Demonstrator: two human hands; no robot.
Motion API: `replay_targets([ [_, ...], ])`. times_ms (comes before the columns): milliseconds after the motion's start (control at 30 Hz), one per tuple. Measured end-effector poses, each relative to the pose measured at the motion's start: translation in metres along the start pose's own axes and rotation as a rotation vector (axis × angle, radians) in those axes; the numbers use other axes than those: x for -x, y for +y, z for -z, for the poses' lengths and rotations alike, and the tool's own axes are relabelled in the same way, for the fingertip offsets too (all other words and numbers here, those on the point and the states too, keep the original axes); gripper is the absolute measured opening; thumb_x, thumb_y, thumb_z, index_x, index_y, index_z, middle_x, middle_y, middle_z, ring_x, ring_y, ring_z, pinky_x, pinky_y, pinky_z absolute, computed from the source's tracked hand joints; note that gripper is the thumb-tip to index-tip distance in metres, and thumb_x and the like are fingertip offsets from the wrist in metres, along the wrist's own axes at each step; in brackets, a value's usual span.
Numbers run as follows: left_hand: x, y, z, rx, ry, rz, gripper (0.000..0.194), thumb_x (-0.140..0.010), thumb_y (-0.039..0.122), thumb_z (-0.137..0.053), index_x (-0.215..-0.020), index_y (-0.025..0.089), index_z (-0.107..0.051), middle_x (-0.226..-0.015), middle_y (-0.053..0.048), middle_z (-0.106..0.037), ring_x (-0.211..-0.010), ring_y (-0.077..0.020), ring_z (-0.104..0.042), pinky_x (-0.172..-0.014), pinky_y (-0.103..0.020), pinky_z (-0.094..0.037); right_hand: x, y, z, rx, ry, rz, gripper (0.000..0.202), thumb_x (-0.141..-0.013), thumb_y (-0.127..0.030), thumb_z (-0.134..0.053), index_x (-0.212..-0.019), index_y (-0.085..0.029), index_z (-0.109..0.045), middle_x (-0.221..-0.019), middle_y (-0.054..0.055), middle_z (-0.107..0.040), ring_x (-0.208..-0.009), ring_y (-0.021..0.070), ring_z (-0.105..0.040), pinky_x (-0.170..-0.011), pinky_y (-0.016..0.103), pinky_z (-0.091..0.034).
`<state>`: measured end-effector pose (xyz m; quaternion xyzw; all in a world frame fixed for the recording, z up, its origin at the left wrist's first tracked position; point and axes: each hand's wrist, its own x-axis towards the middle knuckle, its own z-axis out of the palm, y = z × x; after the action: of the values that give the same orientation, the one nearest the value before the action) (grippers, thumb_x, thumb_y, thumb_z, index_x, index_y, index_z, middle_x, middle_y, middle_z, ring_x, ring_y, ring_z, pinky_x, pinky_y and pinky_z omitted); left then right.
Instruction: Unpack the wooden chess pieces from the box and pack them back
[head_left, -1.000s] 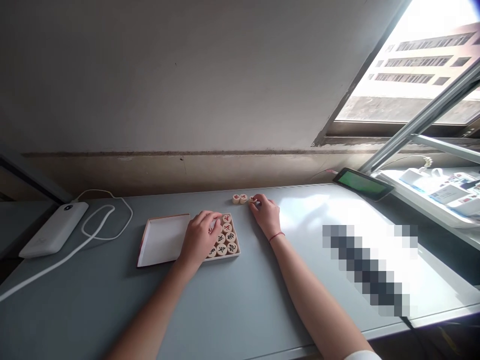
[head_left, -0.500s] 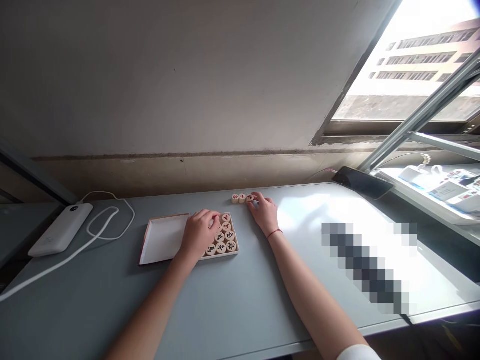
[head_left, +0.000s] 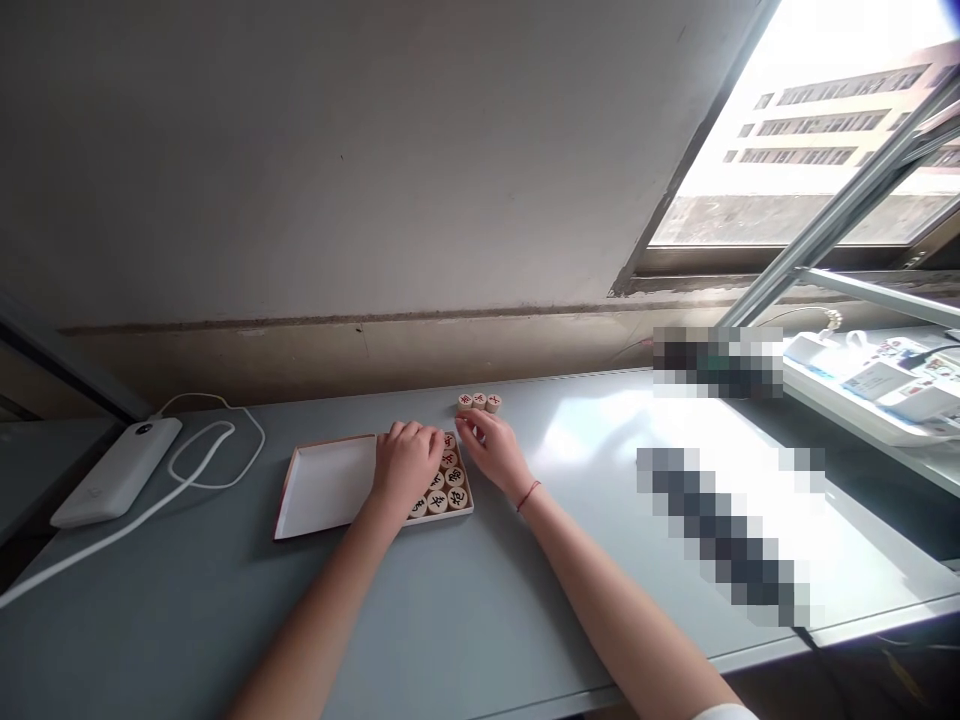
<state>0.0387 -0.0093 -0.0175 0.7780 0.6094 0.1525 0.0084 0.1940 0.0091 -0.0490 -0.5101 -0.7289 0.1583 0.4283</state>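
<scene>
My left hand [head_left: 409, 462] is over the box of xiangqi pieces [head_left: 469, 497], its fingers curled downward. It covers the box's left part, and whatever is under the fingertips is hidden. Round wooden pieces [head_left: 437, 503] with black and red characters fill the visible part of the box. My right hand [head_left: 495, 450] is just past the box's top right corner, thumb and fingers slightly apart with nothing visible between them. Close behind its fingertips stand three xiangqi pieces [head_left: 479, 401] in a row, red characters facing up.
A white box lid [head_left: 330, 485] lies left of the box. Farther left are a white power bank [head_left: 116, 472] and a looping white cable [head_left: 184, 485]. The wall runs behind the grey table [head_left: 225, 590]. A metal frame [head_left: 832, 220] and a shelf with items stand at right.
My right hand has let go of the right-hand piece in the row and come back left, toward the box. My left hand's fingers have moved slightly over the box. The view has shifted slightly.
</scene>
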Motion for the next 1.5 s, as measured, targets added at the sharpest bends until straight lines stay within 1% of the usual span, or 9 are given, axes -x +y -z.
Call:
replay_targets([
  [233, 0.004, 0.008, -0.006, 0.004, -0.027, -0.007, 0.026, -0.094, 0.030, -0.040, -0.092, 0.020, -0.064, -0.083, -0.007, -0.071, -0.086, -0.0246, -0.063, -0.075, -0.034, -0.039, 0.005, -0.008, -0.008, -0.054, -0.068, -0.067, 0.027, -0.092, -0.032, -0.043, -0.080, -0.020, -0.063, -0.078, 0.004, -0.063, -0.069, 0.0161, -0.057, -0.065, 0.026, -0.042],
  [567, 0.001, 0.006, -0.014, 0.447, 0.082, -0.048, 0.017, -0.088, 0.017, -0.050, -0.098, 0.022, -0.062, -0.098, -0.004, -0.065, -0.086, -0.0175, -0.064, -0.077, -0.030, -0.051, 0.005, -0.008, -0.007, -0.119, -0.018, -0.102, 0.027, -0.091, -0.028, -0.038, -0.078, -0.020, -0.061, -0.079, 0.005, -0.064, -0.071, 0.0170, -0.058, -0.065, 0.027, -0.043],
  [733, 0.002, -0.002, -0.008, 0.715, 0.225, 0.066, 0.018, -0.088, 0.026, -0.051, -0.102, 0.022, -0.062, -0.104, -0.005, -0.064, -0.085, -0.0155, -0.065, -0.078, -0.029, -0.054, 0.006, -0.012, -0.002, -0.146, 0.007, 0.112, 0.021, -0.079, -0.021, -0.052, -0.098, -0.021, -0.060, -0.097, 0.005, -0.066, -0.090, 0.0198, -0.060, -0.079, 0.032, -0.048],
  [1000, 0.008, -0.007, -0.005, 1.089, 0.164, 0.256, 0.025, -0.083, 0.039, -0.058, -0.100, 0.021, -0.062, -0.106, -0.006, -0.066, -0.086, -0.0163, -0.067, -0.073, -0.027, -0.056, 0.003, -0.015, -0.003, 0.025, 0.065, 0.266, 0.018, -0.085, -0.023, -0.053, -0.100, -0.024, -0.062, -0.104, 0.006, -0.068, -0.095, 0.0205, -0.062, -0.085, 0.036, -0.048],
  [1067, 0.008, -0.008, -0.002, 1.093, 0.187, 0.283, 0.023, -0.083, 0.038, -0.058, -0.098, 0.020, -0.063, -0.105, -0.006, -0.067, -0.089, -0.0170, -0.067, -0.076, -0.028, -0.055, -0.002, -0.005, 0.006, 0.056, 0.179, 0.211, 0.015, -0.085, -0.023, -0.053, -0.096, -0.023, -0.063, -0.101, 0.007, -0.068, -0.095, 0.0205, -0.061, -0.085, 0.035, -0.048],
  [1200, 0.006, -0.013, 0.003, 1.108, 0.214, 0.345, 0.023, -0.081, 0.034, -0.061, -0.098, 0.019, -0.063, -0.108, -0.008, -0.066, -0.090, -0.0172, -0.067, -0.079, -0.030, -0.055, -0.009, 0.032, 0.025, 0.143, 0.433, -0.110, 0.014, -0.082, -0.028, -0.053, -0.088, -0.020, -0.063, -0.092, 0.007, -0.068, -0.084, 0.0212, -0.059, -0.077, 0.036, -0.047],
  [1333, 0.005, -0.016, 0.001, 1.109, 0.212, 0.380, 0.030, -0.078, 0.029, -0.063, -0.106, 0.019, -0.061, -0.113, -0.010, -0.064, -0.094, -0.0176, -0.066, -0.076, -0.028, -0.055, -0.008, 0.065, 0.030, 0.244, 0.326, -0.328, 0.015, -0.079, -0.030, -0.054, -0.082, -0.020, -0.065, -0.089, 0.007, -0.070, -0.081, 0.0228, -0.056, -0.076, 0.038, -0.044],
  [1400, 0.006, -0.014, 0.000, 1.104, 0.200, 0.357, 0.030, -0.079, 0.030, -0.062, -0.107, 0.019, -0.061, -0.112, -0.009, -0.064, -0.090, -0.0170, -0.067, -0.072, -0.027, -0.055, -0.007, 0.065, 0.029, 0.296, 0.313, -0.346, 0.017, -0.080, -0.031, -0.053, -0.082, -0.020, -0.066, -0.093, 0.008, -0.069, -0.087, 0.0255, -0.056, -0.077, 0.040, -0.043],
  [1500, 0.009, -0.010, 0.000, 1.013, 0.229, 0.243, 0.029, -0.082, 0.033, -0.061, -0.108, 0.021, -0.061, -0.106, -0.007, -0.064, -0.083, -0.0153, -0.066, -0.072, -0.028, -0.055, -0.006, 0.038, 0.027, 0.253, 0.381, -0.204, 0.021, -0.084, -0.034, -0.051, -0.086, -0.020, -0.065, -0.097, 0.010, -0.068, -0.093, 0.0264, -0.056, -0.080, 0.040, -0.043],
])
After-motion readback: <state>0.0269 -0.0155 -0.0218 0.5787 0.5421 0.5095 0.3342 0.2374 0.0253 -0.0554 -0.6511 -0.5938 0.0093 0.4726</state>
